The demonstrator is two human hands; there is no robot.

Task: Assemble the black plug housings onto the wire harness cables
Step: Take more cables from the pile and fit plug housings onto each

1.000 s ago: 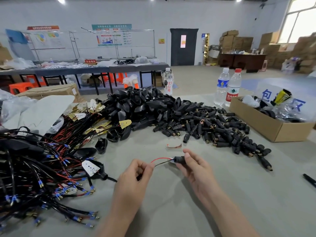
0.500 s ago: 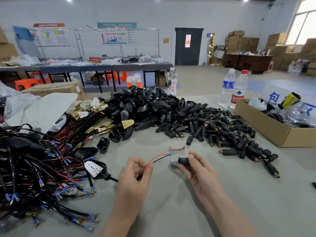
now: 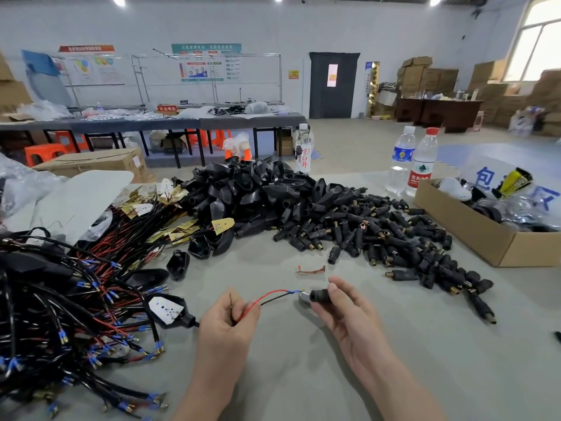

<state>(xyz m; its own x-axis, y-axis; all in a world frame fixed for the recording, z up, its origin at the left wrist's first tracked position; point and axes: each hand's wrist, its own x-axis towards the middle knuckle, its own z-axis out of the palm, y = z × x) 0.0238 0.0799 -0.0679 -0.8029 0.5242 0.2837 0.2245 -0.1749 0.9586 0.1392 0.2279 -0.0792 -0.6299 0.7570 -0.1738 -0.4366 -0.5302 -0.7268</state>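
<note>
Grey matte tabletop (image 3: pixel 303 384) lay under both hands. My left hand (image 3: pixel 226 323) was curled, thumb and forefinger pinching a thin red-and-black wire pair (image 3: pixel 267 297) a little back from its blue-sleeved crimped tips (image 3: pixel 296 291). The tips pointed right, free in the air.

My right hand (image 3: pixel 349 314) pinched a small black cylindrical plastic plug housing (image 3: pixel 320 295) between thumb and fingertips, the other fingers loosely bent. Its open bore faced the wire tips, near but not touching, nothing inserted yet. A silvery bit (image 3: pixel 303 300) showed just beside the housing; I could not tell what it was.

Step in hand, by my judgement: lining the wire ends up with the housing mouth. The next move would call for holding both tips together and level with the bore, then sliding the housing over them. Splayed tips could snag on the rim.

The cable seemed to run left from my fist to a black shell with a white perforated board (image 3: pixel 167 308), at the edge of a tangled heap of black harness cables with red leads and blue crimps (image 3: pixel 60 314). Just beyond my hands lay a small copper-coloured clip (image 3: pixel 311 270).

Farther out was a pile of black cylindrical plugs with brass ends (image 3: pixel 379 238), and behind it a mound of larger black shell covers (image 3: pixel 258 189). To the right stood an open brown cardboard box (image 3: pixel 485 238) and two clear plastic water bottles (image 3: pixel 402 159). Far back were long tables and a dark door (image 3: pixel 332 83).
</note>
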